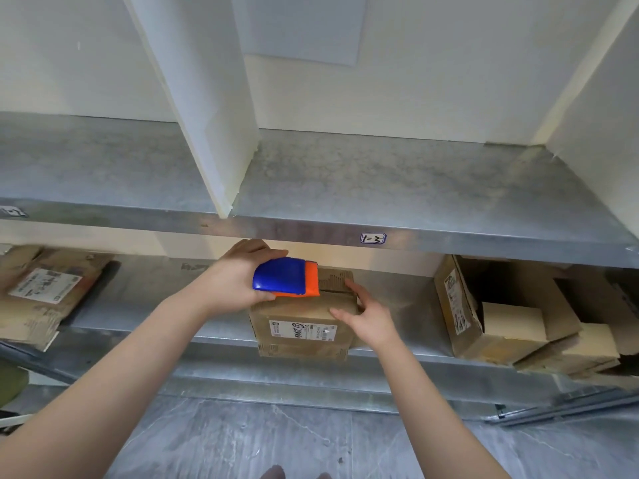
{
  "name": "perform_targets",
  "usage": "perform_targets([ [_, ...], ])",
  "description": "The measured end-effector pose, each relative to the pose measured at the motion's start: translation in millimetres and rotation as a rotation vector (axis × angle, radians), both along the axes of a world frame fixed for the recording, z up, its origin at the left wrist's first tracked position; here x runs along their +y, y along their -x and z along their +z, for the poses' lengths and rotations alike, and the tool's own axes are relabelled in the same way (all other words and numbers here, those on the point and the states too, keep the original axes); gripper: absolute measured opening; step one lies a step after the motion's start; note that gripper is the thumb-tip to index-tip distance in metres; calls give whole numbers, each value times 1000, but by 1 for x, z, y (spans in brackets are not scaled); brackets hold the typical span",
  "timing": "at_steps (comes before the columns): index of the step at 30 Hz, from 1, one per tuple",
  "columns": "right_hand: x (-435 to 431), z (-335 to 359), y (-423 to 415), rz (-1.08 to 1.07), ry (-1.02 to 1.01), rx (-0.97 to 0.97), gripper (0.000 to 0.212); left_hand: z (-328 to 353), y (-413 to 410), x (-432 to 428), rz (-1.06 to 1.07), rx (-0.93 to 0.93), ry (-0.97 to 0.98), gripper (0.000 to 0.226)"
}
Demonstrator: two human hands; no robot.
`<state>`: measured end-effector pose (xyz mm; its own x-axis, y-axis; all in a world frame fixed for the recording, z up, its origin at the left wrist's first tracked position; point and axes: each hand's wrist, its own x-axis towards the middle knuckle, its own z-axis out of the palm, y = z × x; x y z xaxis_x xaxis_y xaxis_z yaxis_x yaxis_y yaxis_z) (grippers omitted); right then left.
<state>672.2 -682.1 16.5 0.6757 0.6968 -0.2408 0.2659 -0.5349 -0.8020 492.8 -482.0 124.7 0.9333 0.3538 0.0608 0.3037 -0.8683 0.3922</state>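
My left hand (238, 281) gripped the blue-and-orange scanner (283, 276) over the cardboard parcel (304, 314), shelved at twelve o'clock. My right hand (366, 316), fingers loose, touched its three-o'clock side. Tilting the shipping label (302, 330) toward the scanner seemed wisest.

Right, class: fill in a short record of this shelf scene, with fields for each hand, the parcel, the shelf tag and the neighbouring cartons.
left hand: grips a blue and orange device over the far end of the cardboard box
right hand: rests against the cardboard box's right side
cardboard box: on the lower shelf, printed label facing front
shelf tag: reads 1-3, on the upper shelf's front edge
neighbours: open carton to the right, flattened cartons to the left
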Motion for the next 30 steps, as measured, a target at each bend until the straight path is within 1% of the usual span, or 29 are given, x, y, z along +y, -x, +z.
perform_targets([
  [4,0,-1,1,4,-22,3,74,29,-6,-10,13,-51,32,70],
  [7,1,-4,1,-4,-39,10,75,38,-10,-16,-15,-33,-23,67],
  [9,1,-3,1,-14,-44,22,75,42,-10,-21,5,-30,-44,66],
  [12,1,-2,0,-2,-58,25,74,45,-7,-28,-15,-96,-45,62],
  [15,-1,0,-1,12,-70,25,75,42,-2,-29,-19,-121,-61,66],
  [21,-3,0,-7,92,-41,7,80,18,13,-12,39,-29,-108,70],
  [23,-3,-1,-10,133,-24,5,83,8,17,-5,44,-21,-98,68],
  [26,-1,1,-11,175,2,22,85,-1,23,6,60,-60,-78,66],
  [30,3,4,-12,205,29,16,91,-7,22,23,45,-66,-16,69],
])
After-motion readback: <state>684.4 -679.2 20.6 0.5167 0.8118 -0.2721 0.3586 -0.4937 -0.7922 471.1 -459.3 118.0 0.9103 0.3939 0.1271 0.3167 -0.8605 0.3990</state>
